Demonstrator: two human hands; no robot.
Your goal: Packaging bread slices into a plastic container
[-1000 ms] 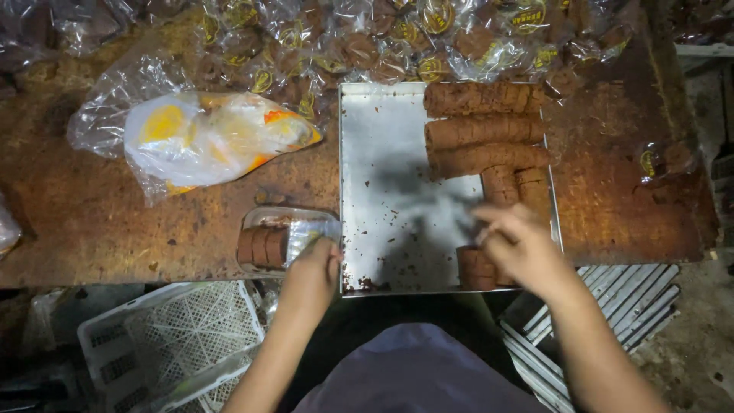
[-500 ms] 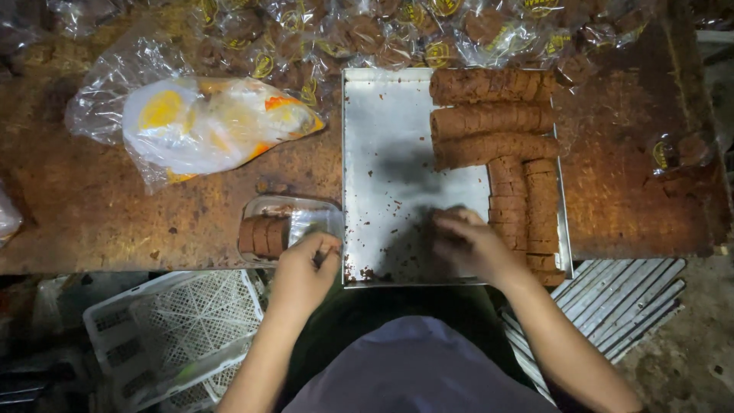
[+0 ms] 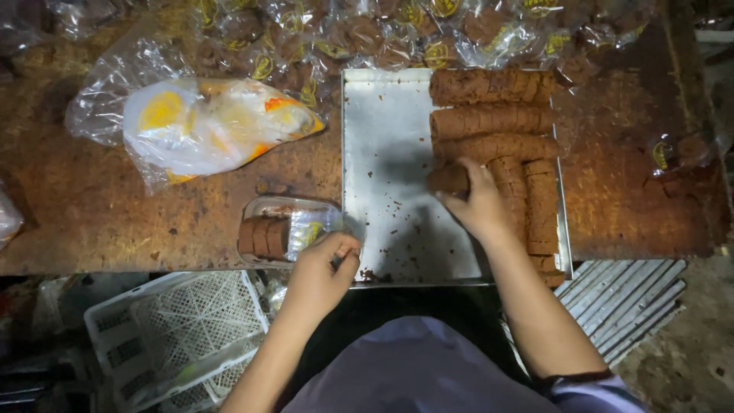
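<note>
Right hand [image 3: 480, 205]: head view, closed around a short stack of brown round biscuits [image 3: 449, 180] on the metal tray [image 3: 386, 153], beside the long biscuit rows [image 3: 489, 118]. Left hand [image 3: 319, 271]: fingers pinched on the open end of a clear plastic sleeve [image 3: 294, 229], part-filled with biscuits, lying on the rusty table [image 3: 92, 222]. Handling note: grip the stack evenly from both ends so no biscuit slips, and hold the sleeve mouth wide. Also present: bagged wrappers [image 3: 206, 126]; white crate [image 3: 180, 329] below.
</note>
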